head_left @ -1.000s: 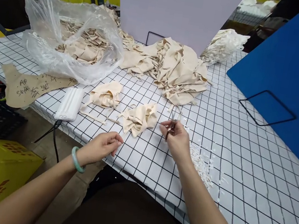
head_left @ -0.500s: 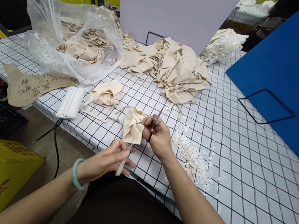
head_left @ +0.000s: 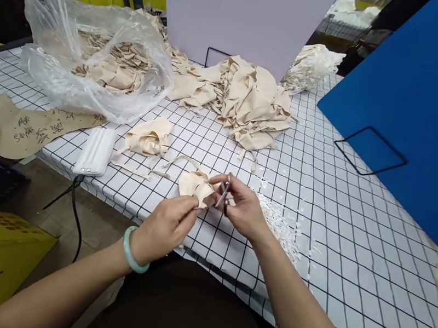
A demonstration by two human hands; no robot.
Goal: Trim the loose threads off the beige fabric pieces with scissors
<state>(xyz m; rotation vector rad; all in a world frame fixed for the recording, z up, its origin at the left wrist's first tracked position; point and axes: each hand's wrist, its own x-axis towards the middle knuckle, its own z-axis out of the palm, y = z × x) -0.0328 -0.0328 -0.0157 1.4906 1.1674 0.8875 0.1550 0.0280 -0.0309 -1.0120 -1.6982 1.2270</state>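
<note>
My left hand, with a pale green bangle at the wrist, is closed on the near edge of a small beige fabric piece with straps. Beside it my right hand has its fingers around small metal scissors, whose blades are close to the fabric's right side. Whether the right fingertips also pinch the cloth I cannot tell. A second beige fabric piece with loose straps lies to the left on the grid-patterned tablecloth.
A heap of beige fabric pieces lies behind the hands, and a clear plastic bag holds more. White scraps are scattered to the right. Near the front edge sit a white power bank with a black cable and a marked paper pattern.
My left hand has risen to the fabric and now grips its edge instead of a dangling strap. The scissors have turned, blades pointing down rather than up. The whole view has shifted slightly.
</note>
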